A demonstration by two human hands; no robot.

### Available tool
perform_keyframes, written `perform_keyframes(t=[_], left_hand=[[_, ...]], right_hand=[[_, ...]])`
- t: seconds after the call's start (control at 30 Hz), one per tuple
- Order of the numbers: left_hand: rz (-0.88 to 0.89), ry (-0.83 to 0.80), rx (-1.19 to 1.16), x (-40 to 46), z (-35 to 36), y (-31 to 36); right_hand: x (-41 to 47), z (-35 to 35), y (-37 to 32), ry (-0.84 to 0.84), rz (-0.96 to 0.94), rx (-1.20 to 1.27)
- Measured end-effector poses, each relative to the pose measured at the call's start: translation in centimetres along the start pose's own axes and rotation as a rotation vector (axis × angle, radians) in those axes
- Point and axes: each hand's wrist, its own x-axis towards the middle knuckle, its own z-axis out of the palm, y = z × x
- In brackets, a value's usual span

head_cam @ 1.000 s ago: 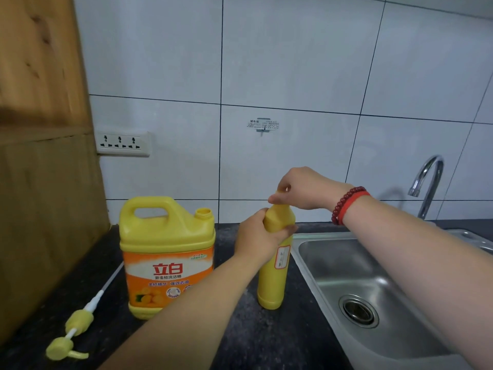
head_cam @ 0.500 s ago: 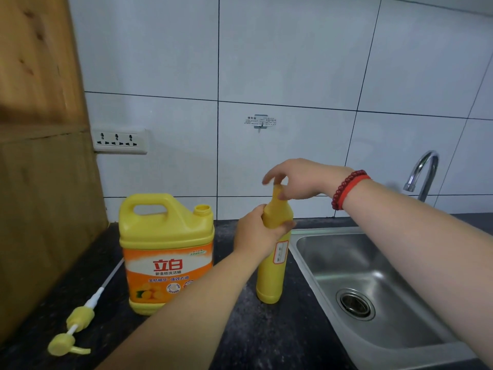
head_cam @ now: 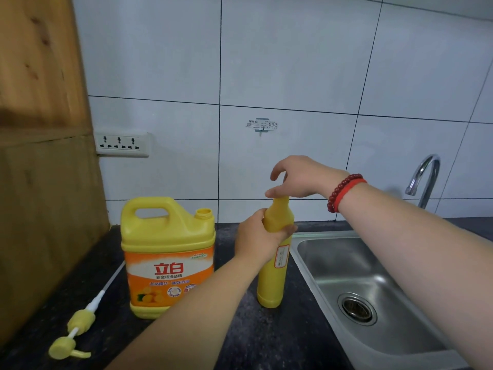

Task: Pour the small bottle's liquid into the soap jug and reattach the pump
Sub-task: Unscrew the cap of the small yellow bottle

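Upright at the sink's (head_cam: 301, 243) nine o'clock: small bottle (head_cam: 273, 276), neck gripped by left hand (head_cam: 257, 240), cap pinched by right hand (head_cam: 296, 180). Soap jug (head_cam: 168, 257) uncapped at bottle's nine o'clock. Risk: twisting too hard, tipping bottle.

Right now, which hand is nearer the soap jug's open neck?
Left. The left hand grips the small bottle just right of the soap jug. The right hand sits higher and farther right, at the bottle's top.
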Motion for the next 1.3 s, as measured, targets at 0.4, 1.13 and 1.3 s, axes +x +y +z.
perform_keyframes(t=[0.4, 1.13, 1.3], left_hand=[[-0.005, 0.009, 0.000, -0.02, -0.03, -0.13], [-0.006, 0.010, 0.001, -0.16, -0.03, -0.05], [-0.012, 0.013, 0.008, -0.14, -0.08, -0.02]], right_hand=[[0.00, 0.27, 0.19, 0.003, -0.016, 0.076], [-0.11, 0.10, -0.19, 0.037, 0.058, 0.148], [-0.01, -0.10, -0.12, 0.042, 0.047, 0.148]])
